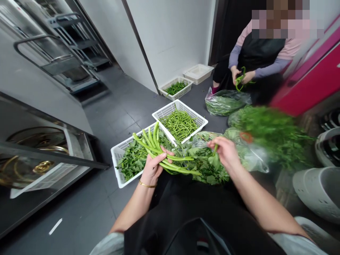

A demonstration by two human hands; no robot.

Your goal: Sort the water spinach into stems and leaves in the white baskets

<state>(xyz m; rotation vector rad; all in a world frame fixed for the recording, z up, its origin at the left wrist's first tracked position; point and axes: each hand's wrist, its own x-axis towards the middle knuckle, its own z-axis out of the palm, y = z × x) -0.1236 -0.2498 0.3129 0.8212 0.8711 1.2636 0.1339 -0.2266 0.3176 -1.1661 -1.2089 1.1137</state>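
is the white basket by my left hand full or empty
Not empty: leafy greens cover much of the basket. Your left hand and the stems hide part, so I cannot tell if it's full.

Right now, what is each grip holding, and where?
Left grip: green stems, around their middle. Right grip: a leafy sprig, apparently pinched by its stem.

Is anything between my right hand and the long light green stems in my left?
Nothing visible blocks the gap between your bare right hand and the long light green stems; dark green leafy vegetables show below it.
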